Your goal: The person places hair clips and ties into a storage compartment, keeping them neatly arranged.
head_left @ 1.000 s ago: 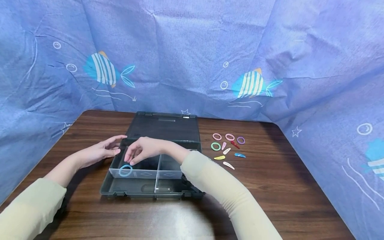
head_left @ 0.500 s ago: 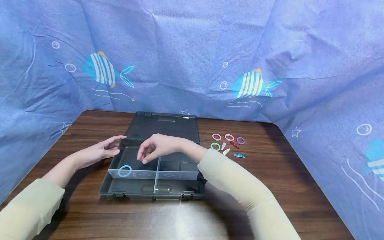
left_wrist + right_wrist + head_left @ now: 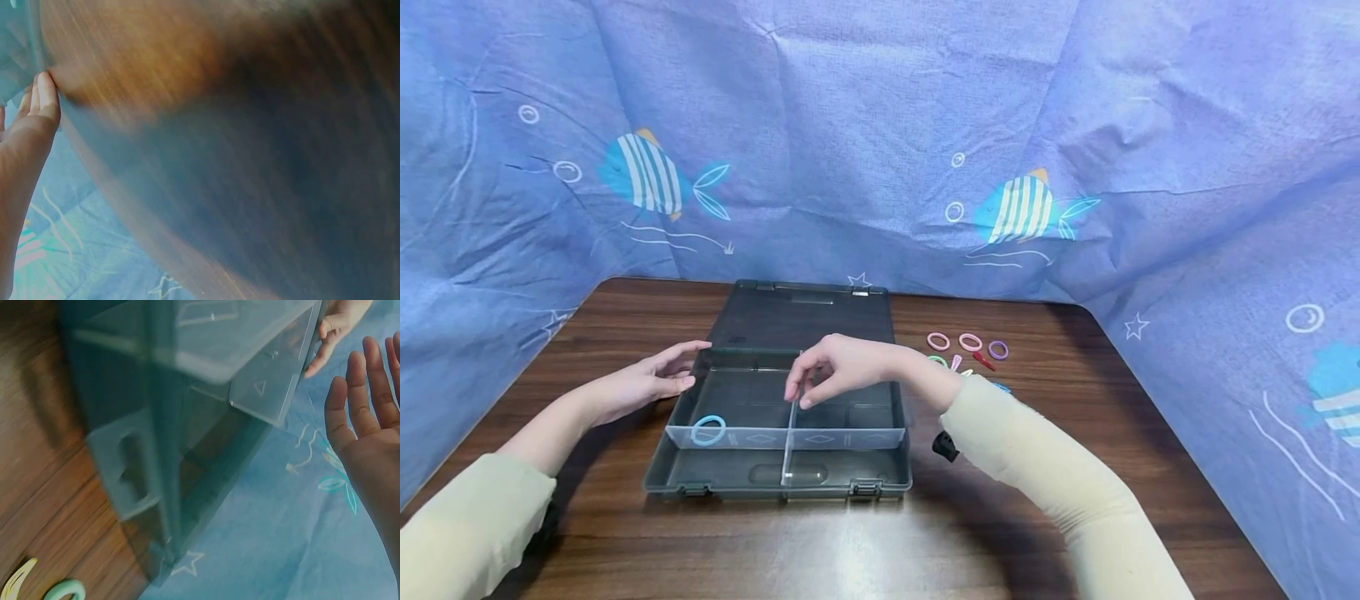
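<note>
Smoky-grey rectangular plastic box [image 3: 715,465], left of centre in the frame, is probably light, stiff and slick; best held at both sides. Left grip [image 3: 638,383] touches it, unclenched; right grip [image 3: 848,364] hovers over it, released.

A dark translucent plastic compartment box [image 3: 726,467] lies open, its lid [image 3: 812,318] folded back at twelve o'clock, a light-blue ring [image 3: 709,418] by its clear divider [image 3: 763,438] at nine o'clock.

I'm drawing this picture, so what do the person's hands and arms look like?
The left hand and right hand are bare, no gloves. The left sleeve and right sleeve are pale creamy yellow, greener at the ends, and stop short of the hands. A small black thing peeks out by the right one.
</note>
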### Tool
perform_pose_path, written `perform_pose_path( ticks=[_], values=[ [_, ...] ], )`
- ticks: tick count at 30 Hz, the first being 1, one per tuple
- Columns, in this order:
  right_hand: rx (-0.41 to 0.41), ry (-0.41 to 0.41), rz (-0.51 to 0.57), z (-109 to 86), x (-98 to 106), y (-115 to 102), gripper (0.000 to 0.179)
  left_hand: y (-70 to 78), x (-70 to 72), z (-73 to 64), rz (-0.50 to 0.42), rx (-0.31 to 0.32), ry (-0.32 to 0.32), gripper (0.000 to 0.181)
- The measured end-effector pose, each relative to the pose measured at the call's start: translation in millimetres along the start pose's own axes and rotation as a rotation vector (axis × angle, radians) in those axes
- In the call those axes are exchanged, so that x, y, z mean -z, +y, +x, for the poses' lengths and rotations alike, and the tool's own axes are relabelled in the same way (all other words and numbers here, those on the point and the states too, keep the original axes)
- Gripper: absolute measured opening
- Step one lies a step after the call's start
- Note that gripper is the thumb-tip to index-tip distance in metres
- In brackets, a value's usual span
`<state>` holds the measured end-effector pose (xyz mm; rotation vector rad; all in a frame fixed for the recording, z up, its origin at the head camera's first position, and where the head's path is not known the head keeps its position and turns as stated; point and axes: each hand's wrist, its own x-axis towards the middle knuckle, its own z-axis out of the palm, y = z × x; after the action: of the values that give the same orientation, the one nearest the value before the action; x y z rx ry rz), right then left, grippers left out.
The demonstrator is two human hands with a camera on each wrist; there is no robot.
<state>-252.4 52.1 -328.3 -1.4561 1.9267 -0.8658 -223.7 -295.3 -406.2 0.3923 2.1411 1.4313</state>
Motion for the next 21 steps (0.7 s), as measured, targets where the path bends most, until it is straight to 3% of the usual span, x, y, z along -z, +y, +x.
perform_pose_path(
  ticks=[7,16,21],
  values=[
    [-0.02,0.034,-0.067,-32.8,6,5,0.017,0.1,-0.2,0.6,0.0,-0.009,-0.004,0.064],
    [-0.122,0.137,-0.081,-79.7,12,9,0.012,-0.8,0.0,-1.0,0.001,-0.01,-0.007,0.064],
    [-0.105,0.204,-0.12,-105.2,16,20,0.015,-0.3,-0.4,-0.8,-0.001,-0.011,-0.008,0.064]
  ],
)
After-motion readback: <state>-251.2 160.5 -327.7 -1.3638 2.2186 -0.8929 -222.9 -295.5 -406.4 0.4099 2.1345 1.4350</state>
